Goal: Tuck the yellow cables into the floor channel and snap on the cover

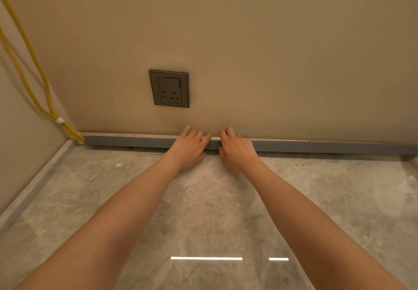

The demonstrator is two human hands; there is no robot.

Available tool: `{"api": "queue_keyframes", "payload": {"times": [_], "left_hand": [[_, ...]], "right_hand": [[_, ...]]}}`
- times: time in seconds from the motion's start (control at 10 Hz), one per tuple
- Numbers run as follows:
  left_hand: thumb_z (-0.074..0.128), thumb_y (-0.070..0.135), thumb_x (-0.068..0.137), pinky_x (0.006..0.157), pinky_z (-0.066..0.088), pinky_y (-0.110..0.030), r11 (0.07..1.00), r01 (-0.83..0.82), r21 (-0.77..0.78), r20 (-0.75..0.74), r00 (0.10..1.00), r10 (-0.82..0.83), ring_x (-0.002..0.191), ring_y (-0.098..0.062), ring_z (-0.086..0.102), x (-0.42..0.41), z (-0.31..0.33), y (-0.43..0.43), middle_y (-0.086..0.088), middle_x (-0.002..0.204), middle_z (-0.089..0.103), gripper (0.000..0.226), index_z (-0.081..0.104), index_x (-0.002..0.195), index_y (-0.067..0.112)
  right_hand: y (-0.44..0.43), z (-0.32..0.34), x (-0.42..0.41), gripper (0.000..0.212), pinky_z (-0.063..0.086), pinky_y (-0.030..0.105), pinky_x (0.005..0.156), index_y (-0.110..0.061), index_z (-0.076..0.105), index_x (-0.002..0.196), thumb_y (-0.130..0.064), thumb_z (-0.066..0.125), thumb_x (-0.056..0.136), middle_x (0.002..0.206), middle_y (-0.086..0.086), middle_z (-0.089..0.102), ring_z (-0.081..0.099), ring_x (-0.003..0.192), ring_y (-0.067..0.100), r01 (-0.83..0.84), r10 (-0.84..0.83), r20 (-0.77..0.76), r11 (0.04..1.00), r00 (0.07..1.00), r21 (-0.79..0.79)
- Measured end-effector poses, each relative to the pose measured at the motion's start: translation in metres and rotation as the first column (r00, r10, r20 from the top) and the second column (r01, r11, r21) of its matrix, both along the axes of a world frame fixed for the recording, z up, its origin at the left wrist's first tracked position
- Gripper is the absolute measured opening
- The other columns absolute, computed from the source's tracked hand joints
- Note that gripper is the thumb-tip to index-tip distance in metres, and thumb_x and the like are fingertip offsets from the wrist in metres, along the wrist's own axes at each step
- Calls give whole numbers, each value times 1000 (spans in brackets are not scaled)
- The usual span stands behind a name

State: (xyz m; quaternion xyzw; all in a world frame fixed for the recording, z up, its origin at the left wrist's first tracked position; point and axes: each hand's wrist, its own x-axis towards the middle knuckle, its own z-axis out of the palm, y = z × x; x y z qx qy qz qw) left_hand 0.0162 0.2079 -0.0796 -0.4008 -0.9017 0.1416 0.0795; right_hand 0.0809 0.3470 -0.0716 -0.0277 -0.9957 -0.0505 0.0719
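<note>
A grey floor channel (126, 142) runs along the foot of the wall, and its cover (147, 141) lies on top from the left end to my hands. Two yellow cables (27, 72) come down the left wall, pass a white clip (60, 120) and enter the channel's left end. My left hand (188, 148) and my right hand (236, 150) sit side by side on the cover, with the fingers draped over its top and the thumbs at its front face. The cables inside the channel are hidden.
A grey wall socket (169, 88) sits just above my hands. To the right, the channel (316, 146) shows a row of small slots along its top edge. The polished stone floor (203, 210) stretches toward me, and a pale skirting strip (29, 192) follows the left wall.
</note>
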Motion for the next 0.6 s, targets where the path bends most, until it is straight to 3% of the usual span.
{"api": "queue_keyframes", "payload": {"times": [0.1,0.2,0.3,0.4,0.6], "left_hand": [[42,26,96,119,16,-45,1000,4,-18,-10,1000,-5,129,-28,42,1,6,1,-11,137,44,55,24,146,13],[46,20,94,118,19,-45,998,7,-58,-16,1000,-8,127,-29,43,2,11,-3,-11,136,45,57,24,146,16],[46,17,94,118,20,-45,997,-30,-70,-14,999,29,127,-30,43,3,16,-5,-12,135,45,55,26,145,16],[47,15,92,117,22,-44,995,-93,-43,48,994,95,127,-31,43,5,23,-5,-12,134,46,50,34,140,14],[48,16,92,111,33,-43,940,-319,117,349,900,262,133,-33,37,3,45,-8,-14,144,39,55,32,145,19]], "right_hand": [[0,5,2,29,43,38,65,-4,44,121,-16,40,95,125,15,45,60,103,35,76,-74,43,995,996,-59],[5,13,2,36,47,41,86,-3,40,128,-15,46,94,132,16,40,52,116,35,242,-221,160,962,962,-128],[11,18,3,40,45,41,93,-3,39,130,-14,48,93,134,17,40,46,122,34,309,-270,217,935,938,-173],[15,26,8,39,43,41,96,-4,42,129,-14,47,93,134,17,41,43,124,33,328,-277,252,926,927,-187],[21,40,12,39,39,43,103,-5,44,131,-10,42,93,137,18,43,43,127,35,348,-267,328,911,906,-222]]}}
